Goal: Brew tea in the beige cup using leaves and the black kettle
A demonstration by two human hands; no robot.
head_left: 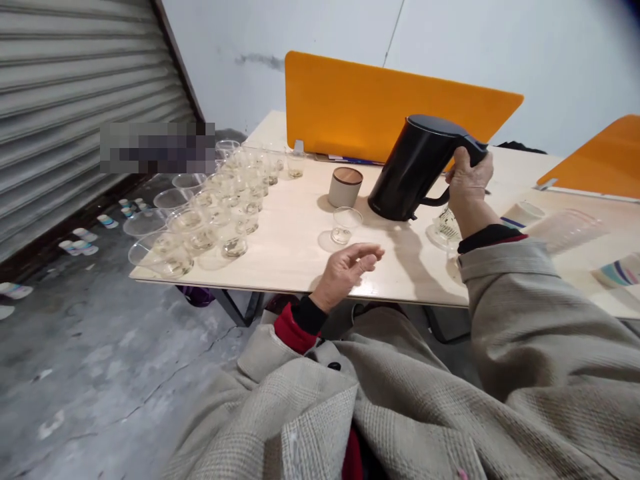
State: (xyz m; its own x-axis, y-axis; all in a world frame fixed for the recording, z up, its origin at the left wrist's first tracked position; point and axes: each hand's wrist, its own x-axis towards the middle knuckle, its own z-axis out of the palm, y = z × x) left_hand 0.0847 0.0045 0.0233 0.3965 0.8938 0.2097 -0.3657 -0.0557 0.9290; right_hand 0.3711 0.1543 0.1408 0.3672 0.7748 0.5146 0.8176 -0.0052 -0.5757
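Note:
My right hand [470, 177] grips the handle of a black electric kettle [417, 167], which leans in the view with its lid at the top. Whether its base touches the table, I cannot tell. My left hand [347, 270] hovers by the table's front edge, fingers loosely bent and apart, holding nothing. Just beyond it stands a clear plastic cup [345, 227] with a little something in the bottom. A grey canister [345, 188] with a wooden lid sits behind that cup. Partly hidden by my right wrist is a clear container [445, 230] with dark bits.
Several clear cups [235, 243] with pale contents crowd the table's left side. An orange divider [390, 110] stands along the back. Stacked clear cups [567, 230] and paper cups [620, 270] lie at the right. More paper cups [83, 247] lie on the concrete floor.

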